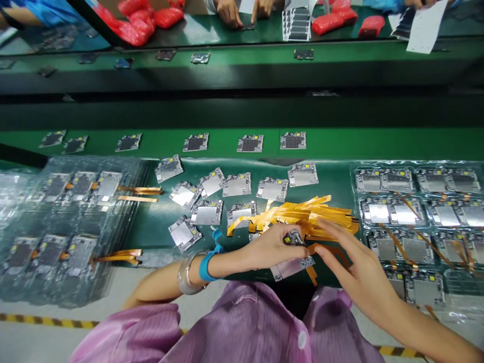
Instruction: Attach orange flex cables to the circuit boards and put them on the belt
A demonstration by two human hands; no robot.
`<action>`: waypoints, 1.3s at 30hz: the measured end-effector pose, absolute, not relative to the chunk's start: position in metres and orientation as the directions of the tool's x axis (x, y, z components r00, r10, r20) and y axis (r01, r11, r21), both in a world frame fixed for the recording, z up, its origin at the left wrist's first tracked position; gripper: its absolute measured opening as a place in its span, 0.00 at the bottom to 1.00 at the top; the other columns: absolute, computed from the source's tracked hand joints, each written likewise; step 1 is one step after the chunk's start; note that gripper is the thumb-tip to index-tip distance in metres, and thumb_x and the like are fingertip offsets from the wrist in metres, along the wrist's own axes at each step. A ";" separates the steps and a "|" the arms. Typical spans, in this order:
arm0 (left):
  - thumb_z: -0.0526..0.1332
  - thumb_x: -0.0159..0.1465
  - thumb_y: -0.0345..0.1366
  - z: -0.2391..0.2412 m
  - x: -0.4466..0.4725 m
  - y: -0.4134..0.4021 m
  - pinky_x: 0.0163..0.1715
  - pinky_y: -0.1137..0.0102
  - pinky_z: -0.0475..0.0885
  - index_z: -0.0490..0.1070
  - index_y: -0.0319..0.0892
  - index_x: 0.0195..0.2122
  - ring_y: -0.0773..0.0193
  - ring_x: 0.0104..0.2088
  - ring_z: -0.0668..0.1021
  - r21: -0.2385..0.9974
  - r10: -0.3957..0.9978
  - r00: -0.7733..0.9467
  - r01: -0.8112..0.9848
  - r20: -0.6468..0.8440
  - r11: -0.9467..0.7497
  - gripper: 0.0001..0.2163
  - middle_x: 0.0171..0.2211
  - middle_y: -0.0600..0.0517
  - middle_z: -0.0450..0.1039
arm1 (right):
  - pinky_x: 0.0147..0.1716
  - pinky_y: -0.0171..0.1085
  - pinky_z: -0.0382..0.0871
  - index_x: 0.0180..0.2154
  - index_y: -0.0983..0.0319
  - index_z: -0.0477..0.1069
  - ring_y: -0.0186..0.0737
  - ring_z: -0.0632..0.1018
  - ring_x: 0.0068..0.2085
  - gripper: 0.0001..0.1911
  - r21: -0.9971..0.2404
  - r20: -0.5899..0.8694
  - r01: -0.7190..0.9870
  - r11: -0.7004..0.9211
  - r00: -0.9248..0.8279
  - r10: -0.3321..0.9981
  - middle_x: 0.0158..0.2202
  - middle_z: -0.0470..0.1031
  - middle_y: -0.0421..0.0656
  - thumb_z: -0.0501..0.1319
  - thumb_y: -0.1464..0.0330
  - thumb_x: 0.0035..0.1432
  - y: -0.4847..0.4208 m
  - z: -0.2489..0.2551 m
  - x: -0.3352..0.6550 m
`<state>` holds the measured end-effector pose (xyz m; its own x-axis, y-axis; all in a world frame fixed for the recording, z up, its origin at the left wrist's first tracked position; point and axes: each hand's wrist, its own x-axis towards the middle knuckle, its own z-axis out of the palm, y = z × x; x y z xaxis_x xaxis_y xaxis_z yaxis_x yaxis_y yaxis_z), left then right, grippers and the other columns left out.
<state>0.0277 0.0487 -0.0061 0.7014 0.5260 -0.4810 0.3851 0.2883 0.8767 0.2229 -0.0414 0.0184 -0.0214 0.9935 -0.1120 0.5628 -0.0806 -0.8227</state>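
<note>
My left hand pinches a circuit board just nearside of the cable heap; my right hand spreads beside the heap, fingers parted. A careless sweep could snag cables.

On a green tabletop, loose flat silver circuit boards lie left of and behind a heap of flat orange ribbon cables. At far left are stacked clear plastic trays holding boards; at right, a clear compartmented plastic tray holds others. Farther back, dark rectangular boards line a flat green strip.
</note>
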 end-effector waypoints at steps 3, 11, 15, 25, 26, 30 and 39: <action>0.61 0.64 0.37 0.007 0.033 0.044 0.32 0.73 0.66 0.69 0.40 0.30 0.68 0.30 0.70 0.903 0.618 0.665 0.374 -0.419 0.210 0.07 0.27 0.57 0.68 | 0.46 0.47 0.73 0.46 0.58 0.75 0.45 0.79 0.44 0.08 -0.644 0.278 0.749 0.158 0.036 0.960 0.42 0.77 0.47 0.62 0.71 0.65 -0.054 0.021 0.225; 0.54 0.71 0.38 0.030 0.050 0.016 0.43 0.67 0.72 0.70 0.46 0.43 0.60 0.40 0.78 0.901 0.629 0.752 0.392 -0.196 -0.187 0.07 0.39 0.51 0.77 | 0.38 0.42 0.69 0.46 0.63 0.74 0.42 0.77 0.39 0.07 -0.441 0.422 0.877 0.193 0.013 0.907 0.38 0.78 0.47 0.59 0.73 0.68 -0.079 0.040 0.226; 0.53 0.71 0.36 0.026 0.067 0.006 0.42 0.67 0.73 0.66 0.47 0.42 0.61 0.39 0.78 0.905 0.575 0.812 0.312 -0.098 -0.287 0.04 0.39 0.51 0.75 | 0.35 0.39 0.71 0.43 0.64 0.74 0.41 0.75 0.35 0.12 -0.467 0.306 0.877 0.117 0.036 0.951 0.35 0.75 0.47 0.52 0.73 0.71 -0.100 0.045 0.229; 0.52 0.73 0.42 0.007 0.075 0.011 0.62 0.57 0.67 0.61 0.50 0.53 0.55 0.60 0.71 0.959 0.591 0.790 0.268 -0.163 -0.095 0.09 0.57 0.46 0.66 | 0.37 0.38 0.70 0.34 0.60 0.75 0.40 0.75 0.36 0.15 -0.786 -0.330 0.374 -0.492 0.418 0.846 0.33 0.74 0.43 0.57 0.59 0.68 -0.201 0.045 0.367; 0.51 0.74 0.43 0.004 0.072 0.015 0.62 0.57 0.66 0.61 0.50 0.53 0.55 0.60 0.70 0.954 0.618 0.764 0.292 -0.186 -0.073 0.09 0.57 0.46 0.67 | 0.40 0.40 0.70 0.34 0.61 0.76 0.43 0.76 0.38 0.16 -0.772 -0.359 0.330 -0.543 0.478 0.801 0.34 0.75 0.44 0.59 0.56 0.66 -0.217 0.043 0.391; 0.49 0.74 0.47 -0.006 0.067 0.028 0.63 0.56 0.64 0.62 0.48 0.51 0.54 0.60 0.70 0.923 0.677 0.686 0.385 -0.268 -0.025 0.11 0.57 0.46 0.67 | 0.38 0.41 0.70 0.33 0.62 0.81 0.48 0.77 0.37 0.22 -0.678 -0.445 0.203 -0.707 0.652 0.614 0.35 0.80 0.50 0.68 0.49 0.53 -0.252 0.025 0.467; 0.50 0.72 0.50 -0.013 0.075 0.030 0.60 0.56 0.67 0.67 0.48 0.50 0.52 0.57 0.74 0.845 0.701 0.648 0.521 -0.299 -0.121 0.15 0.54 0.47 0.72 | 0.23 0.37 0.58 0.21 0.66 0.78 0.36 0.67 0.22 0.17 -0.572 -0.430 0.236 -0.786 0.729 0.532 0.20 0.74 0.46 0.68 0.57 0.47 -0.238 -0.039 0.531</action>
